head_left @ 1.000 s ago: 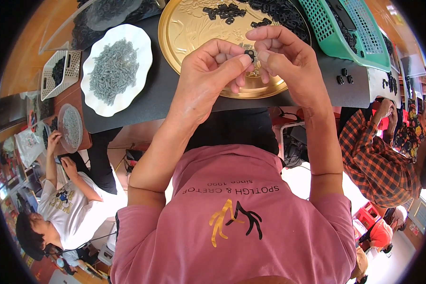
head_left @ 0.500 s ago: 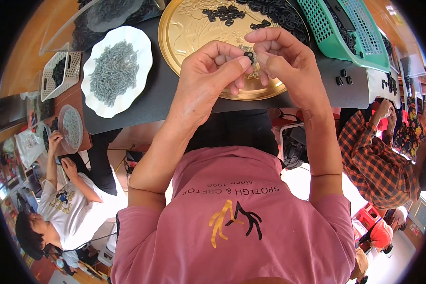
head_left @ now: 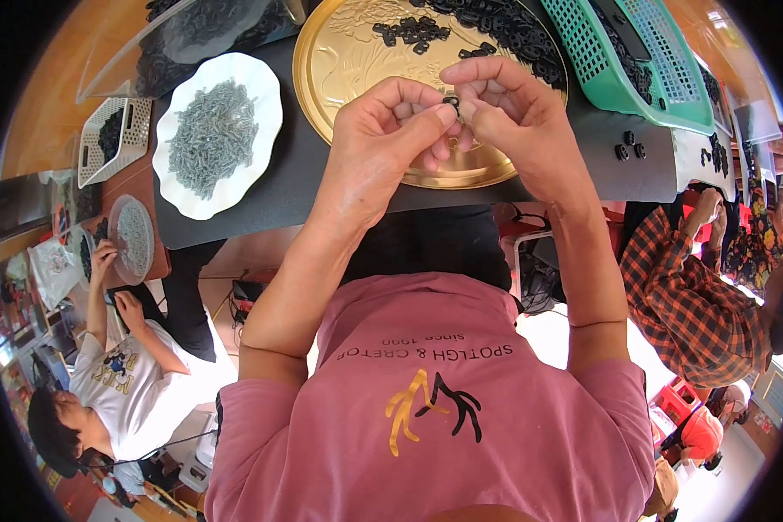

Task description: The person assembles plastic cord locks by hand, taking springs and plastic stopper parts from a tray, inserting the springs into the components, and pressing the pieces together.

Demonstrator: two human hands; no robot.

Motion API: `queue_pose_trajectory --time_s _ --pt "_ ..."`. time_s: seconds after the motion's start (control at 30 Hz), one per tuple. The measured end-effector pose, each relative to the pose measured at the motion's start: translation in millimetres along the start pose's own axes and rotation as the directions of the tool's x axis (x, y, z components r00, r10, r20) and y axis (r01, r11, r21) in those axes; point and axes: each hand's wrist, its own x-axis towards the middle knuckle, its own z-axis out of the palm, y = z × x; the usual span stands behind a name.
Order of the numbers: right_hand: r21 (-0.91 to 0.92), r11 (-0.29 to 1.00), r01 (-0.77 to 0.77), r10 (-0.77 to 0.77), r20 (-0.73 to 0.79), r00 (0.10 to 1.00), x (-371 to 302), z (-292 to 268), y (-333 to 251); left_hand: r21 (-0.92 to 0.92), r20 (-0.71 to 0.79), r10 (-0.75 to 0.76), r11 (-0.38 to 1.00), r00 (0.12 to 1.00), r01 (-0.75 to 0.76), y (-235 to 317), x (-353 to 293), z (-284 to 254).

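Observation:
My left hand [head_left: 381, 143] pinches a small black plastic part [head_left: 450, 102] between thumb and fingers, above the front of a round gold tray [head_left: 339, 96]. My right hand [head_left: 518, 113] meets it from the other side, its thumb and curled fingers closed against the part and its forefinger arched above. Whatever the right fingertips hold is hidden. Loose black parts [head_left: 413, 33] lie in a small group on the tray, with a larger black heap [head_left: 513, 35] along its far right rim.
On the dark table [head_left: 304, 165], a white scalloped plate [head_left: 265, 152] of grey screws stands left and a green basket [head_left: 679, 109] of black parts right. Small black pieces [head_left: 631, 148] lie near that basket. Other people sit at both sides.
Both hands have shifted very slightly left, with the right forefinger moving closer over the black part. The part appears turned between the fingertips.

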Motion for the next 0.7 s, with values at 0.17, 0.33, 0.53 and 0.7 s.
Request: queue_pose_trajectory --time_s 0.17,0.33,0.53,0.7 --pt "0.048 0.998 -0.027 0.027 -0.005 1.000 1 -1 2 -0.095 -0.022 -0.043 0.995 0.999 0.041 -2 3 -6" --pt "0.072 0.996 -0.043 0.048 -0.065 0.997 -1 -5 0 -0.157 -0.011 -0.069 0.985 0.998 0.066 0 3 -9" --pt "-0.177 0.984 -0.017 0.001 -0.093 0.996 -4 -6 -4 -0.160 0.006 -0.061 0.985 0.998 0.061 2 1 -12" --pt "-0.524 0.830 0.192 -0.210 0.026 0.977 -1 -9 -4 -0.139 -0.004 -0.063 0.988 0.998 0.062 4 -3 -10"
